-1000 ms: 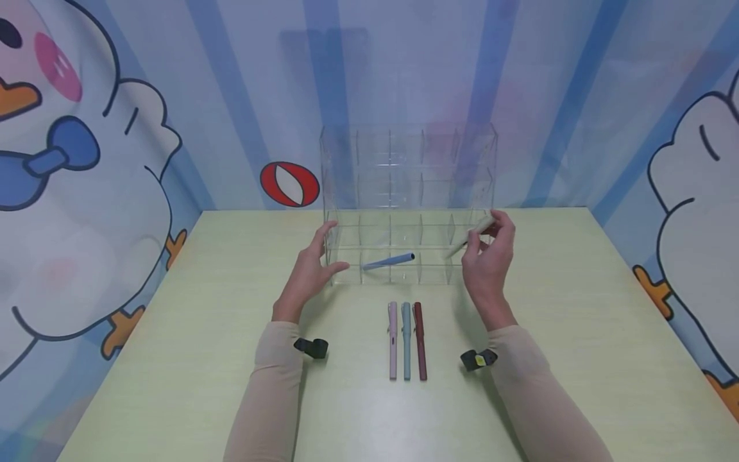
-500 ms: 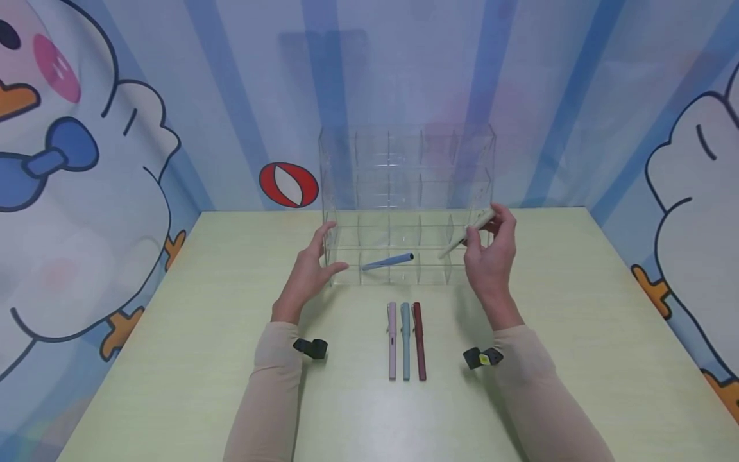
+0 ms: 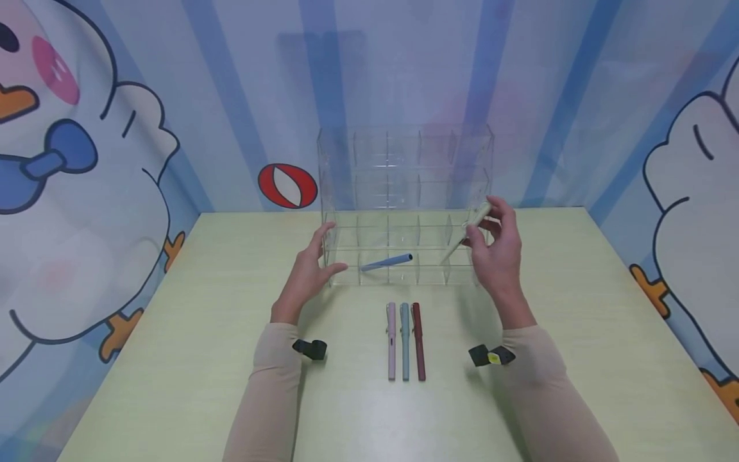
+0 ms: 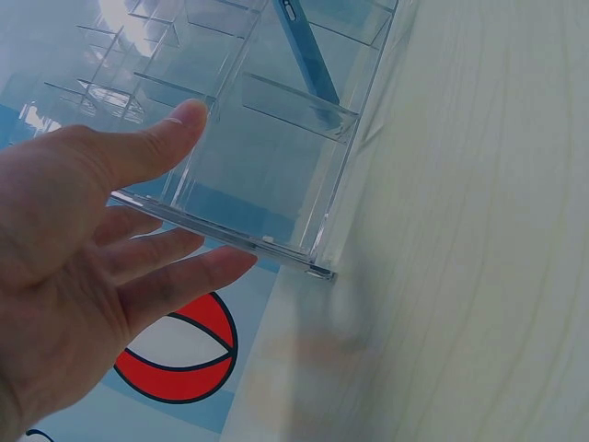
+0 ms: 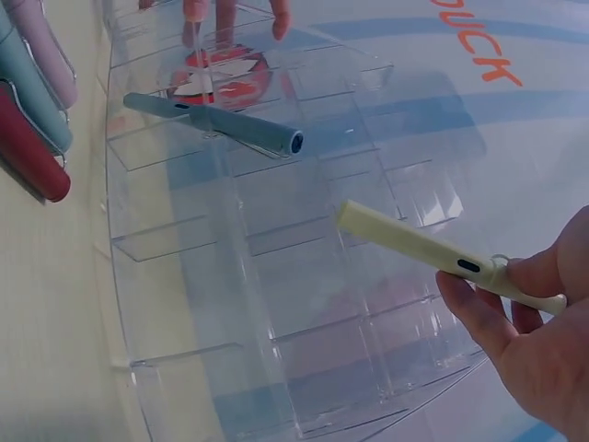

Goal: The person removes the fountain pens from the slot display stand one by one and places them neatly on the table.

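A cream pen hangs slantwise in the right hand, over a clear compartment organizer.
The organizer (image 3: 374, 236) stands before a cartoon backdrop (image 3: 404, 70), its dividers rising around the pen's lower end; a blue pen (image 3: 388, 262) slants across its front row. Nearer me on the table (image 3: 173, 353), lilac (image 3: 392, 343), light-blue (image 3: 405, 343) and dark-red (image 3: 419, 343) pens lie side by side. The cream pen (image 5: 405, 240) points down and leftward, plain end over the front row's right part. The right hand (image 3: 499, 250) pinches its clip end between thumb and fingers; the left hand (image 3: 308, 276), fingers extended, straddles the organizer's left wall.
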`<state>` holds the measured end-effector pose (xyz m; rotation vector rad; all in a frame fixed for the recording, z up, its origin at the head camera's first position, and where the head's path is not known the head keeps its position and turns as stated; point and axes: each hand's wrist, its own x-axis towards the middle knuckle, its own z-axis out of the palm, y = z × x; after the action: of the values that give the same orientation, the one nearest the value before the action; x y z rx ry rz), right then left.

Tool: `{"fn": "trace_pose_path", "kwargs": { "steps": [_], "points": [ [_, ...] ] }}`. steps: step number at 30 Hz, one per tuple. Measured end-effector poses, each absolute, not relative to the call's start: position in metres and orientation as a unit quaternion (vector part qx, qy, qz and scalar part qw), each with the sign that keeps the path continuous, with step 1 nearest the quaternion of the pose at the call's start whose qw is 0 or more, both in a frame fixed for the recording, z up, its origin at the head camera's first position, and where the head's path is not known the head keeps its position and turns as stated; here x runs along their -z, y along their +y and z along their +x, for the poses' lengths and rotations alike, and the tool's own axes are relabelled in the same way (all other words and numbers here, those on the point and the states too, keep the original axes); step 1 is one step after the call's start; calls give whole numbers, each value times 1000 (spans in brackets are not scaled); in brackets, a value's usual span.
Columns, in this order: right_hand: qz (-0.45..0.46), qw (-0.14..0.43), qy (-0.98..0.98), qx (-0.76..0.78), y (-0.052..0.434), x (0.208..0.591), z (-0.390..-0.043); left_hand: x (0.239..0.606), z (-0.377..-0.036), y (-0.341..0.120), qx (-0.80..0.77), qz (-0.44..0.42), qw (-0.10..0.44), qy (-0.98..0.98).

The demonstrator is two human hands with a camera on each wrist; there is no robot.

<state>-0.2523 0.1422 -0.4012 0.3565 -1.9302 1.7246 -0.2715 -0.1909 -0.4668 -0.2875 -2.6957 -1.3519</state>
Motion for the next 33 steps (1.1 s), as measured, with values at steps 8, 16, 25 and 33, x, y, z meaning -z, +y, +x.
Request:
{"fn": "trace_pose_path", "kwargs": {
  "steps": [8,16,25,33],
  "points": [
    [151,217,-692,-672,150,398,-250,468,-271,-192,447,-96,56,-888],
    [169,166,-709,-664,158,388,-246,469,-272,-192,448,-98,58,-887],
    [153,90,-702,-689,164,383,-243,467,-272,-191,448,-92,53,-887],
    [155,25,-702,-695,170,381,-243,466,-271,-190,446,-93,56,-888]
  ]
}}
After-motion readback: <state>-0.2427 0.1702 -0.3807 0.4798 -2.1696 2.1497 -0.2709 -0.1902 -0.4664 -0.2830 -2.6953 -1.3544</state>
